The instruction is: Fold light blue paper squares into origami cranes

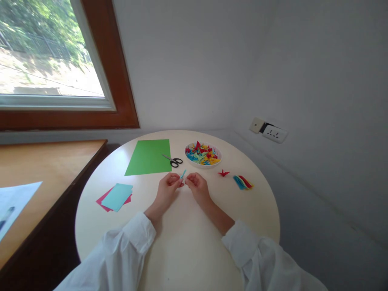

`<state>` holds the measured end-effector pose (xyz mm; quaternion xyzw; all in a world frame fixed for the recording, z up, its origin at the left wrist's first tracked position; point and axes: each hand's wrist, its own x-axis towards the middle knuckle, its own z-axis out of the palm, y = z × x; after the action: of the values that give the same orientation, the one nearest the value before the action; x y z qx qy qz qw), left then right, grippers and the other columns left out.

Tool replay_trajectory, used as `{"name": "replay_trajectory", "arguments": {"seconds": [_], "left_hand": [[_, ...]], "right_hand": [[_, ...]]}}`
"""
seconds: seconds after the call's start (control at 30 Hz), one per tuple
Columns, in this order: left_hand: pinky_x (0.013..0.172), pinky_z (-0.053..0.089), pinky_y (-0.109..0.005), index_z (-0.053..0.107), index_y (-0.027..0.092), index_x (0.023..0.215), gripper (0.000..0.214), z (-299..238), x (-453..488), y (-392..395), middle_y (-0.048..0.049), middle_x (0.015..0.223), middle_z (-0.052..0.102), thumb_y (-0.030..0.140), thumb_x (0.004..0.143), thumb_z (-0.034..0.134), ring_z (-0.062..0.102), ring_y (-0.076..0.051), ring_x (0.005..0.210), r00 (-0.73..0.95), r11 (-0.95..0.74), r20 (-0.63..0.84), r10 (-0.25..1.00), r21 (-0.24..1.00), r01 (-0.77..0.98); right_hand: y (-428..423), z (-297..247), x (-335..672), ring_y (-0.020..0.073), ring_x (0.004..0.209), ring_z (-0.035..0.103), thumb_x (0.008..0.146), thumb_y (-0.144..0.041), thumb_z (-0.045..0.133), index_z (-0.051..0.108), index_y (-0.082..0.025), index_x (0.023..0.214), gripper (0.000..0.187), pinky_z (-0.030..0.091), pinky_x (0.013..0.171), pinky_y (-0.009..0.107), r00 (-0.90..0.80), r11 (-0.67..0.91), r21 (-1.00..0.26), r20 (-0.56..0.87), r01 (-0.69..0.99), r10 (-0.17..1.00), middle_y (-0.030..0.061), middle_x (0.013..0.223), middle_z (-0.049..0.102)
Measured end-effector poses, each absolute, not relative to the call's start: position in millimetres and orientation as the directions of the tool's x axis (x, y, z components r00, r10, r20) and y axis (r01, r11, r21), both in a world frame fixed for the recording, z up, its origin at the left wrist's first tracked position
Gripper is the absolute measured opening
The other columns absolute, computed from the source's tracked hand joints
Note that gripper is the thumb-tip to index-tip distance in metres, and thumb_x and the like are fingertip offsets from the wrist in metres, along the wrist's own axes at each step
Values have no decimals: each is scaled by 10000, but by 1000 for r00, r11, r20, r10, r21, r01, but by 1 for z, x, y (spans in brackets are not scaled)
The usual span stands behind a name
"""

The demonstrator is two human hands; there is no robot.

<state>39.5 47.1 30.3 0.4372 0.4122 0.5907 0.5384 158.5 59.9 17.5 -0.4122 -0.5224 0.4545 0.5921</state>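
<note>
My left hand (168,188) and my right hand (196,186) meet over the middle of a round white table (182,242). Both are closed in a pinch on a small folded strip of light blue paper (183,174) that sticks up between the fingertips. A white bowl (203,154) heaped with small folded paper cranes in red, yellow, blue and green stands just beyond my right hand. Black scissors (173,161) lie beyond my left hand, on the edge of a green paper sheet (149,157).
A single red paper crane (223,173) and a small stack of coloured paper strips (243,182) lie to the right. Light blue and red sheets (116,196) lie at the left. A wooden desk (45,169) adjoins the table under a window; a wall socket (274,133) is at right.
</note>
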Motion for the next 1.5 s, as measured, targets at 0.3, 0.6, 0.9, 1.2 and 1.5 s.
{"name": "replay_trajectory", "arguments": {"seconds": [0.3,0.6,0.9,1.2,1.5], "left_hand": [[688,468,-242,584,127,659,239,32,42,44,15,609,608,314,582,711,571,-92,612,-14,-27,24,1000,945,-327],[665,464,-247,620,120,644,254,29,39,46,-7,595,640,337,554,719,578,-104,587,-12,35,-40,999,958,-286],[660,461,-255,655,115,681,193,25,36,47,-38,644,667,288,599,681,592,-129,620,-60,-20,10,998,985,-171],[598,438,-234,665,136,658,150,27,35,48,-45,645,673,281,634,636,591,-147,616,-90,-145,149,985,988,51],[575,424,-220,633,142,641,119,26,35,48,-18,599,639,251,604,663,570,-125,578,-76,-97,90,993,990,-97]], "right_hand": [[55,17,153,129,608,566,661,-270,590,556,-176,676,101,456,564,246,24,262,-964,262,-40,965,-2,660,585],[56,10,157,123,631,556,677,-237,603,564,-179,706,75,457,568,239,13,302,-953,302,36,953,-8,692,566],[56,9,158,152,734,583,711,-240,586,619,-180,737,74,493,624,263,14,367,-923,371,113,929,32,772,613],[55,9,156,172,768,606,672,-291,642,641,-162,764,158,509,641,275,33,305,-951,307,58,951,56,812,645],[54,9,156,189,807,623,681,-241,627,673,-186,792,132,500,733,325,13,365,-919,371,145,929,45,830,689]]}}
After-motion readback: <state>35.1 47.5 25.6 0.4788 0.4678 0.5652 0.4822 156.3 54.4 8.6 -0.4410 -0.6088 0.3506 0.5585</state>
